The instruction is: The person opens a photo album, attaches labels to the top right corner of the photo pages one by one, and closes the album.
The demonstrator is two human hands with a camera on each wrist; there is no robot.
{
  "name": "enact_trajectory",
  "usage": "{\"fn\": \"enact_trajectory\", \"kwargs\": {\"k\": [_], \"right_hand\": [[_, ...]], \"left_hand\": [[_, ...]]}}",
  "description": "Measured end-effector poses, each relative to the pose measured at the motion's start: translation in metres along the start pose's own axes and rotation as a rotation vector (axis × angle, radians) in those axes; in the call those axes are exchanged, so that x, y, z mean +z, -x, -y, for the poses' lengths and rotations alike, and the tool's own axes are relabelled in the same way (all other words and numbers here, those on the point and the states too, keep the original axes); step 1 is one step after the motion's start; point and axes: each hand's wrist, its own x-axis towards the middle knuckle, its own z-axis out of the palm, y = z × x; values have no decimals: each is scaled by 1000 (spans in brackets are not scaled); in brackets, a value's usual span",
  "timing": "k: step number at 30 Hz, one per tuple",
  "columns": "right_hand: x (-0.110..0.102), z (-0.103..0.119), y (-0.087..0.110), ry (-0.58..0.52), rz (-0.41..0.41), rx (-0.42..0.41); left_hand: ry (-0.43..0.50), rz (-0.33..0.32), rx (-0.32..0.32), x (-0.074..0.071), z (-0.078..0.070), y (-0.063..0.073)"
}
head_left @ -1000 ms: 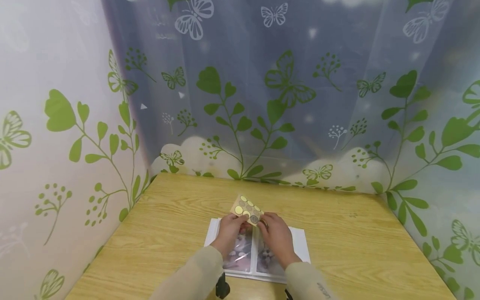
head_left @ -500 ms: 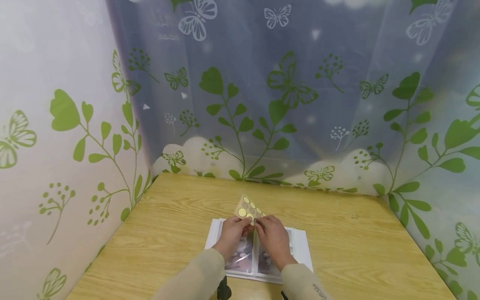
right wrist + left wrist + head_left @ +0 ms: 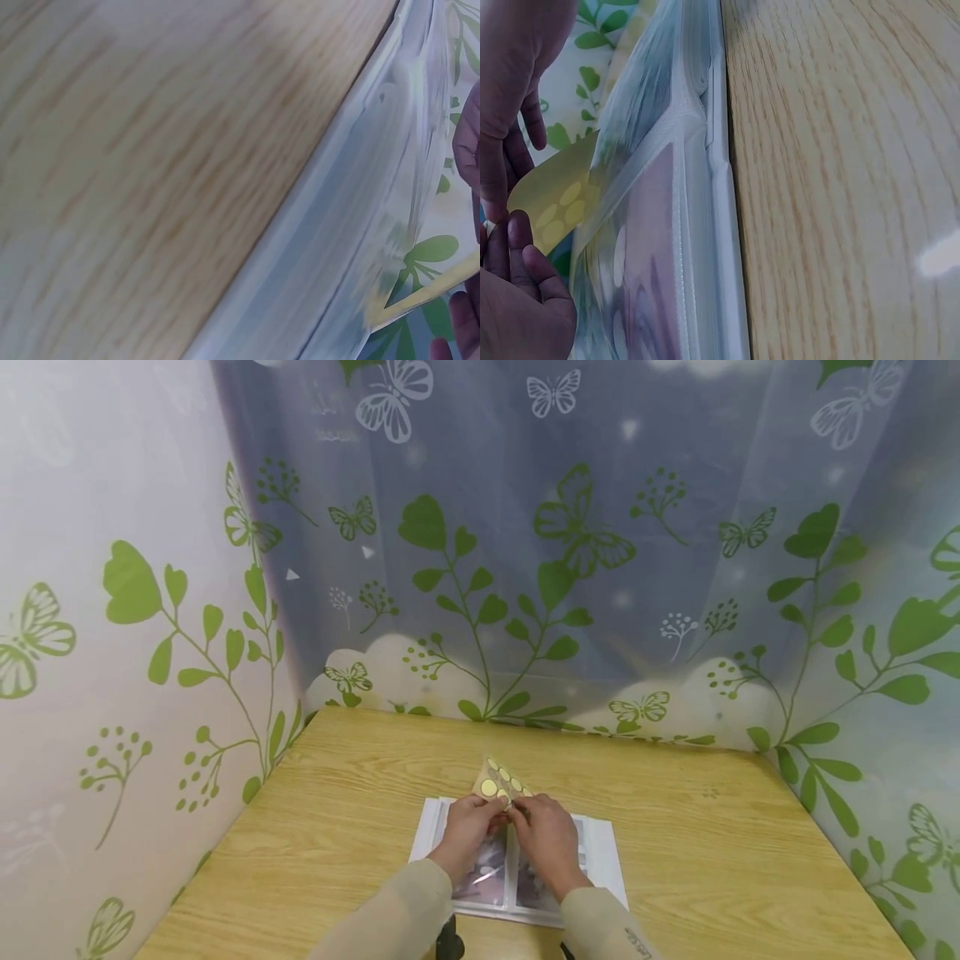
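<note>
A tan sticker sheet with round yellow stickers is held up above the open album. Its near corner is pinched by my left hand, thumb on top. My right hand pinches at the same corner, fingertips touching or almost touching the left ones, and covers the sheet's right part. Whether a sticker is lifted between the fingertips, I cannot tell. In the left wrist view the sheet bends in a curve between both hands. Only its thin edge shows in the right wrist view.
Clear plastic pockets with pictures fill the album's pages. Beneath lies a wood-grain table. A curtain printed with leaves and butterflies surrounds it at the back and sides. A dark object shows below the left sleeve.
The right hand has moved left along the sheet to the left fingertips, covering the grey circle seen earlier. The sheet has tilted and sunk slightly. The view has shifted a little.
</note>
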Motion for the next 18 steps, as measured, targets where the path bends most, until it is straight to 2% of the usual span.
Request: {"fn": "enact_trajectory", "kwargs": {"k": [9,12,15,18], "right_hand": [[1,-2,-2,-22,-4,26],[0,-2,-3,-49,-5,46],[-2,-4,-3,-63,-8,65],[-3,-5,-3,-87,20,99]], "left_hand": [[-31,6,12,4,-24,19],[-37,4,13,3,-20,16],[-34,1,21,1,-9,8],[-22,-7,23,0,-2,2]]}}
